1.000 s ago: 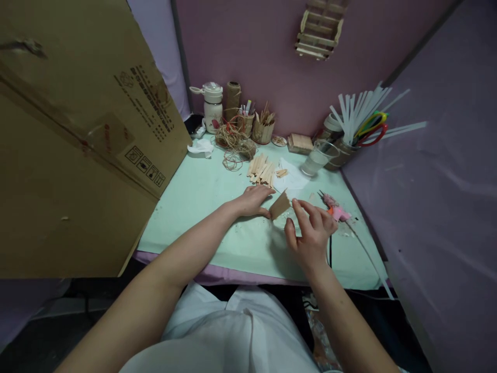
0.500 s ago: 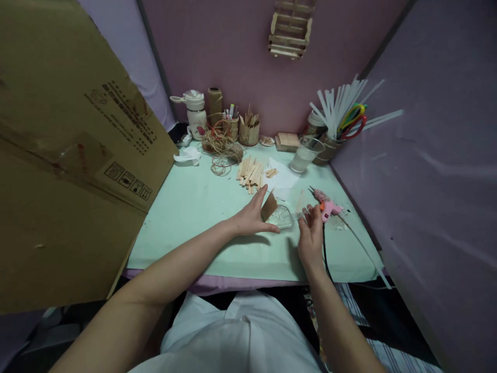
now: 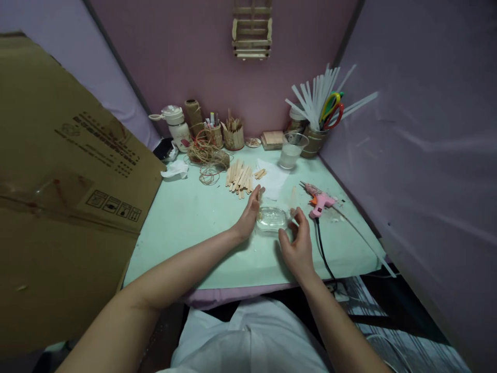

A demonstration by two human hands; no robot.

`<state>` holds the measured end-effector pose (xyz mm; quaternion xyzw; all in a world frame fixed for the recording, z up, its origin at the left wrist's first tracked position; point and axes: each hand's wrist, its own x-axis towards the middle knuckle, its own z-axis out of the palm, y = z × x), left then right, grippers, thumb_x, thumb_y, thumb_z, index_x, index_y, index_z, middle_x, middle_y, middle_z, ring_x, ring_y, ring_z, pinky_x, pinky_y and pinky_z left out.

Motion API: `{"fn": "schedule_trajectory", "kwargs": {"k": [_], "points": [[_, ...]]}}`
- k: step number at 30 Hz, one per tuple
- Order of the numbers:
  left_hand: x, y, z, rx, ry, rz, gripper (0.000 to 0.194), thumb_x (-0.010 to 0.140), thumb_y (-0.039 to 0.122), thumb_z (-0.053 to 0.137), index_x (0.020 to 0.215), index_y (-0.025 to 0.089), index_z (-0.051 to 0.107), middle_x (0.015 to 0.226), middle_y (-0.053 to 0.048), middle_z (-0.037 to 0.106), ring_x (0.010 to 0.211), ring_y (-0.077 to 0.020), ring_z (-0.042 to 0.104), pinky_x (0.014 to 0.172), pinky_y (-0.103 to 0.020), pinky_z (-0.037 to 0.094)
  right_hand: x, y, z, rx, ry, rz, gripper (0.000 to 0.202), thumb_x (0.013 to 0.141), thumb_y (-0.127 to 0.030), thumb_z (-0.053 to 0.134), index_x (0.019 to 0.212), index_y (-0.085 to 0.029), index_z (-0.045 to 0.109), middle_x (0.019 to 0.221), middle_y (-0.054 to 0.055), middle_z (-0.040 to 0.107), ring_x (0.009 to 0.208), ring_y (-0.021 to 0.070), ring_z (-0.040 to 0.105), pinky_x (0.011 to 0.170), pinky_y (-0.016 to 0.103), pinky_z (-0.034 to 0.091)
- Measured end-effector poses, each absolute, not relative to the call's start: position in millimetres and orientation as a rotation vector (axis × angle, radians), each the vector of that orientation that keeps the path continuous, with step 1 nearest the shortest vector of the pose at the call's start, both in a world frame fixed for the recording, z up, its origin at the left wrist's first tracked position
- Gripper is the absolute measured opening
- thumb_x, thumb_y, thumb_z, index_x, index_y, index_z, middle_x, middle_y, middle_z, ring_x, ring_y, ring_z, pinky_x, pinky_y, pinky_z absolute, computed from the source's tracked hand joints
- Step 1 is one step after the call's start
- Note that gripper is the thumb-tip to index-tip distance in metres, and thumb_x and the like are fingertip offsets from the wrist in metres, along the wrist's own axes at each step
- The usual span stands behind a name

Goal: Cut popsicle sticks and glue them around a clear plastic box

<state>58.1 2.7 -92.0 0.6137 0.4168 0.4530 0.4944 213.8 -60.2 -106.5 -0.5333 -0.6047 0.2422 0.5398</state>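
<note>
A clear plastic container [image 3: 272,218] lies on the green-covered table between my hands. My left hand [image 3: 246,217] stands on edge at its left side, fingers stretched upward and palm facing the container. A thin light edge shows by those fingertips, but I cannot make out what it is. At the container's right side is my right hand [image 3: 298,246], thumb and fingers apart and partly curled. Something small and pale is at its index fingertip, too blurred to name. A pink glue gun [image 3: 321,201] rests to the right, its black cord running toward the table's front edge.
Wooden craft sticks [image 3: 239,178] lie beside white paper [image 3: 274,178]. Behind are tangled twine [image 3: 209,158], a cup of cloudy liquid [image 3: 290,154], a bottle [image 3: 177,129] and a pot of glue sticks and scissors [image 3: 315,140]. A large cardboard box [image 3: 77,217] blocks the left side.
The brown flat piece seen upright by my left hand no longer shows. My left hand has turned more upright, and my right hand has come closer to the container. The view has shifted.
</note>
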Motion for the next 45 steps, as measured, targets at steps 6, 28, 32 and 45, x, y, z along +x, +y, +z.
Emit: {"fn": "schedule_trajectory", "kwargs": {"k": [6,28,32,45], "points": [[63.1,16.7,-85.5,1.476,1.061,1.005,0.091,0.083,0.077,-0.011,0.156,0.028,0.015,0.161,-0.01,0.031,0.146,-0.0206,0.035,0.113,-0.043,0.037,212.1,-58.7,-100.4,-1.32,-1.433,0.448,0.06,0.083,-0.02,0.055,0.141,-0.022,0.039,0.128,0.014,0.051,0.118,0.0264,0.051,0.092,0.046,0.053],[-22.4,44.7,-50.8,1.681,2.109,1.22,0.013,0.085,0.026,0.061,0.075,0.02,0.067,0.102,-0.007,0.069,0.109,-0.0253,0.059,0.099,-0.041,0.04,215.2,-57.7,-103.0,-1.323,-1.325,0.428,0.047,0.076,-0.015,0.051,0.123,-0.019,0.049,0.125,0.013,0.048,0.118,0.0261,0.05,0.096,0.049,0.051],[-28.8,47.8,-54.3,1.702,2.289,0.908,0.024,0.082,0.028,0.064,0.105,0.024,0.069,0.117,-0.009,0.065,0.118,-0.0292,0.053,0.097,-0.044,0.039,214.9,-57.4,-102.6,-1.322,-1.317,0.422,0.043,0.077,-0.017,0.051,0.12,-0.019,0.05,0.124,0.014,0.048,0.118,0.0263,0.05,0.095,0.049,0.051],[-18.2,56.6,-67.8,1.784,2.249,0.711,0.015,0.084,0.031,0.062,0.089,0.021,0.071,0.11,-0.012,0.066,0.117,-0.0328,0.051,0.097,-0.046,0.04,213.7,-57.7,-101.3,-1.33,-1.331,0.408,0.037,0.078,-0.02,0.052,0.115,-0.02,0.05,0.12,0.012,0.05,0.113,0.0244,0.052,0.093,0.046,0.052]]}}
